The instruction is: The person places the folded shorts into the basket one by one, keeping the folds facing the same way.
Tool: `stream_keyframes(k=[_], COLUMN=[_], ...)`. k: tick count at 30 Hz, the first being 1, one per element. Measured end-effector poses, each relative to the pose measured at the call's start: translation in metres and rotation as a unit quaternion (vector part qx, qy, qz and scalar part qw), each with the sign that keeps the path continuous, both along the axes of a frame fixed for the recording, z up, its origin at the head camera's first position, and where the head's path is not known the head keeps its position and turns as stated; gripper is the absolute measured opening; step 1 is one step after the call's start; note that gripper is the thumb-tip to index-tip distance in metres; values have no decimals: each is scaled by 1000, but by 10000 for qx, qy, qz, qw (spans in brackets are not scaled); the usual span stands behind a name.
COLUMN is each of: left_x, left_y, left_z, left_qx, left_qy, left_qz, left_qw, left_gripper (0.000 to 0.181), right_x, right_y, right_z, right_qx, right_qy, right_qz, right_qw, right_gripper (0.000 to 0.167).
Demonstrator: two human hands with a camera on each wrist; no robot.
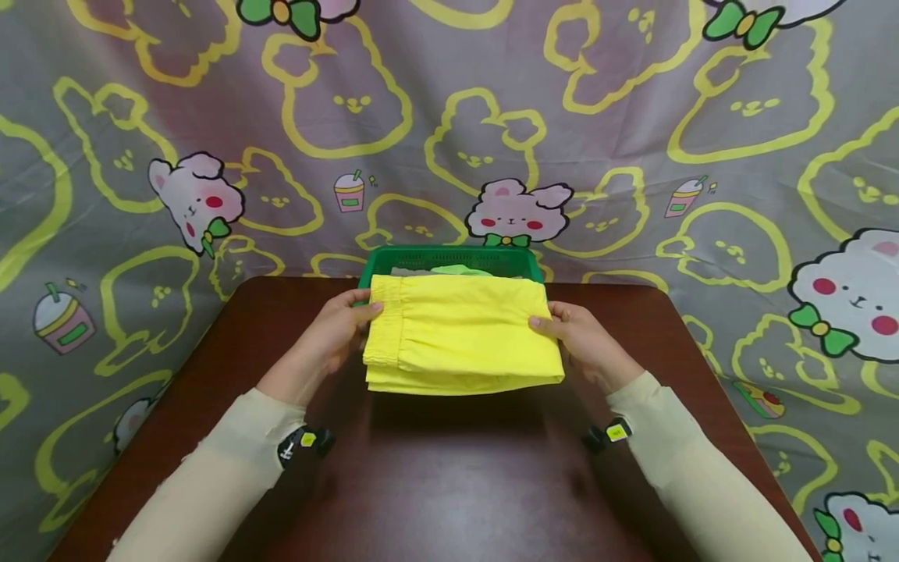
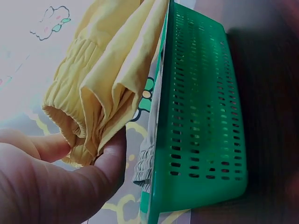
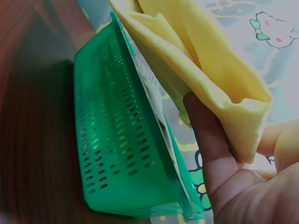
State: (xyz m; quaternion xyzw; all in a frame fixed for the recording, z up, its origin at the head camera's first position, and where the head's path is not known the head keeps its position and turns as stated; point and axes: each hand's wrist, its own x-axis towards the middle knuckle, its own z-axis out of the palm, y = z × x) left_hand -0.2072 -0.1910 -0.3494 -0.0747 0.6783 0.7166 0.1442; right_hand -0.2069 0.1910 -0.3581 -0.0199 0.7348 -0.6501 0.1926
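A folded yellow garment with a gathered elastic waistband, seemingly shorts [image 1: 470, 332], is held up between both hands. At its waistband end, my left hand [image 1: 337, 328] pinches the layers between thumb and fingers. My right hand [image 1: 579, 339] pinches the opposite folded end, thumb on top. Behind and below the garment stands a green perforated plastic basket [image 2: 205, 107]. Inside the basket, a grey garment with a gathered band [image 2: 145, 163] shows at the rim, and something light green [image 1: 460, 270] lies at the back. The yellow cloth hides most of the basket in the head view.
The dark reddish-brown table [image 1: 449, 484] lies under the arms. A grey curtain [image 1: 449, 117] with yellow outlines and cartoon bunnies hangs behind the table and along its sides. Each wrist carries a small strapped device [image 1: 302, 442].
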Motion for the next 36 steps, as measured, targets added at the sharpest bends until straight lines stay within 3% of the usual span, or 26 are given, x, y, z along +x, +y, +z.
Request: stream_keyframes(k=[12, 28, 36], left_x=[-21, -54, -68], left_y=[-2, 4, 7], left_z=[7, 14, 16], left_qx=[-112, -374, -572], left_qy=[-104, -212, -261], left_qz=[-271, 31, 40], left_qw=[9995, 9991, 9980], left_gripper=[63, 60, 62], right_x=[-11, -36, -51], right_y=[1, -2, -4], right_z=[-1, 1, 3], right_qx=[-10, 155, 747], right_qy=[-92, -90, -93], right_qz=[-47, -308, -459], right_qw=[9999, 9994, 9961], right_gripper=[51, 50, 50])
